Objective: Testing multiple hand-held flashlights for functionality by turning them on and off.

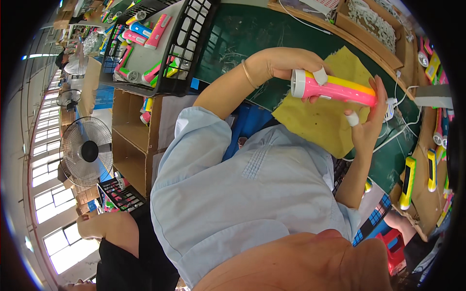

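Flashlight (335,88) between both hands, above cloth (325,121)

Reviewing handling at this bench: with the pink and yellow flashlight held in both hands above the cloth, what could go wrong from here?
1. The flashlight is held in the air by its two ends, left hand and right hand; a slip could drop it onto the yellow cloth or green table.
2. Taped fingertips may weaken grip.
3. White cables lie close by the right hand and could snag.
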`<state>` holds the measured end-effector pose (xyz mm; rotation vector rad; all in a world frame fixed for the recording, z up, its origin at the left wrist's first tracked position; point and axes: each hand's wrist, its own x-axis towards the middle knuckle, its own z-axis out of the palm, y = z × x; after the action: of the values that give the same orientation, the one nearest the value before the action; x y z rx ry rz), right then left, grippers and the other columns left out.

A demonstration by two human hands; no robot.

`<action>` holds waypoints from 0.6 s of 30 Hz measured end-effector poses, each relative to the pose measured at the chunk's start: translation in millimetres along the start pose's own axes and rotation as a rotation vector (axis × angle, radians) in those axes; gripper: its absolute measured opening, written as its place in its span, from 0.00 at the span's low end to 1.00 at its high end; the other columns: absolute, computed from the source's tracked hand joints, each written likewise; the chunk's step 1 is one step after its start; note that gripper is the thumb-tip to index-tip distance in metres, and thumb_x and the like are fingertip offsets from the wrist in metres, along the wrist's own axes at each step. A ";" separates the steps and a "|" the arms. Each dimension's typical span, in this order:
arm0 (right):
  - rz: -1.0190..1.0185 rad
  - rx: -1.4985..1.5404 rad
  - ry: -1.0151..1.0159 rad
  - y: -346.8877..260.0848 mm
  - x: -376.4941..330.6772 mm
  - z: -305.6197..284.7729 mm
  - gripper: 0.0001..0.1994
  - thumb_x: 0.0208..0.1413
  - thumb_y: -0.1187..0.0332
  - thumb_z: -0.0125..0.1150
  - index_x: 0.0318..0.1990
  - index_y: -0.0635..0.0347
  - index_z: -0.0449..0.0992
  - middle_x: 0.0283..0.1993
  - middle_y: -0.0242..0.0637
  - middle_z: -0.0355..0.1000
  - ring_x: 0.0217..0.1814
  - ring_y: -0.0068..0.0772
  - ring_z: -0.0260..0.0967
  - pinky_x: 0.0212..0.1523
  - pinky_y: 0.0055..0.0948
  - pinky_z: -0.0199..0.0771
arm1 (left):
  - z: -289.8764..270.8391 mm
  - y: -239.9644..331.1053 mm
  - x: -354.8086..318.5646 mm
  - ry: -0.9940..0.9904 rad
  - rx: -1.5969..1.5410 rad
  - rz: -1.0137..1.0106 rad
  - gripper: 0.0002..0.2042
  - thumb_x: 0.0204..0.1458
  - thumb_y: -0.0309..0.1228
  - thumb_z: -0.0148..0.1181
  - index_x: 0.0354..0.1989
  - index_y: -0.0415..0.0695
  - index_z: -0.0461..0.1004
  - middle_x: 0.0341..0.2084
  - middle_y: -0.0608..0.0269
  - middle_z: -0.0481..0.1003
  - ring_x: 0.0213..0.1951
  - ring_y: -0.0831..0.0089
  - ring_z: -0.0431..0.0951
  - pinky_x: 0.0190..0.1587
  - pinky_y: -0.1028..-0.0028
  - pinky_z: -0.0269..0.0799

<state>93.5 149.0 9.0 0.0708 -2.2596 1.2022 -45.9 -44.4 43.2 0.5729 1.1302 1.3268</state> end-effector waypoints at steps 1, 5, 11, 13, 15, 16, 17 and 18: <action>-0.067 -0.153 -0.075 -1.2 -0.7 -4.9 0.32 0.37 0.63 0.68 0.52 0.64 0.63 0.48 0.44 0.64 0.50 0.39 0.63 0.49 0.29 0.62 | 5.5 -0.8 0.0 -0.045 -0.028 0.001 0.30 0.44 0.39 0.51 0.52 0.26 0.58 0.31 0.44 0.72 0.25 0.62 0.77 0.26 0.72 0.76; 0.211 0.065 -0.300 5.7 -14.8 -18.8 0.22 0.38 0.64 0.68 0.41 0.66 0.70 0.33 0.37 0.69 0.34 0.28 0.68 0.36 0.23 0.67 | 13.8 -0.5 0.2 -0.047 -0.295 0.103 0.34 0.53 0.54 0.35 0.53 0.31 0.58 0.38 0.43 0.70 0.32 0.53 0.76 0.28 0.71 0.76; 0.809 0.509 -0.418 1.8 -32.9 3.0 0.19 0.42 0.63 0.64 0.39 0.66 0.70 0.29 0.31 0.68 0.30 0.20 0.63 0.32 0.20 0.64 | 33.2 -32.3 21.7 0.234 0.122 0.382 0.25 0.47 0.30 0.55 0.55 0.37 0.58 0.44 0.59 0.66 0.37 0.76 0.71 0.35 0.77 0.69; 0.831 0.593 -0.459 -13.9 -36.2 8.3 0.20 0.42 0.60 0.63 0.40 0.65 0.70 0.29 0.33 0.68 0.30 0.22 0.64 0.32 0.22 0.65 | 35.8 -44.9 28.2 0.272 0.155 0.426 0.27 0.47 0.31 0.56 0.56 0.37 0.57 0.45 0.59 0.66 0.39 0.75 0.70 0.39 0.76 0.68; 0.595 0.215 0.036 -32.3 -42.5 6.6 0.19 0.44 0.60 0.62 0.39 0.66 0.70 0.30 0.36 0.69 0.31 0.26 0.66 0.33 0.24 0.67 | 36.7 -55.2 29.0 0.323 0.157 0.474 0.31 0.47 0.35 0.57 0.58 0.37 0.54 0.47 0.58 0.65 0.44 0.74 0.67 0.47 0.74 0.64; 0.191 0.644 0.328 -41.3 -47.1 5.0 0.16 0.45 0.62 0.61 0.37 0.66 0.70 0.29 0.36 0.69 0.29 0.27 0.66 0.32 0.25 0.67 | 36.6 -58.3 28.8 0.341 0.129 0.490 0.33 0.47 0.38 0.58 0.59 0.38 0.52 0.48 0.57 0.65 0.47 0.72 0.65 0.50 0.73 0.62; 0.213 0.664 0.368 -40.5 -43.2 2.1 0.16 0.45 0.62 0.61 0.37 0.66 0.70 0.29 0.36 0.69 0.29 0.27 0.66 0.32 0.25 0.67 | 38.2 -61.6 27.9 0.331 0.104 0.513 0.38 0.45 0.45 0.60 0.60 0.37 0.50 0.52 0.55 0.62 0.53 0.68 0.62 0.53 0.69 0.58; 0.276 0.427 0.265 -42.7 -45.5 1.8 0.15 0.48 0.63 0.59 0.37 0.66 0.69 0.28 0.36 0.69 0.28 0.27 0.65 0.30 0.26 0.67 | 39.2 -62.9 27.9 0.301 0.115 0.527 0.38 0.45 0.45 0.60 0.60 0.37 0.50 0.52 0.55 0.62 0.53 0.68 0.62 0.53 0.69 0.58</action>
<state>143.5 112.5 16.9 -0.2317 -1.7951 1.7146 13.4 -21.6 -4.1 0.8121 1.3618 1.8540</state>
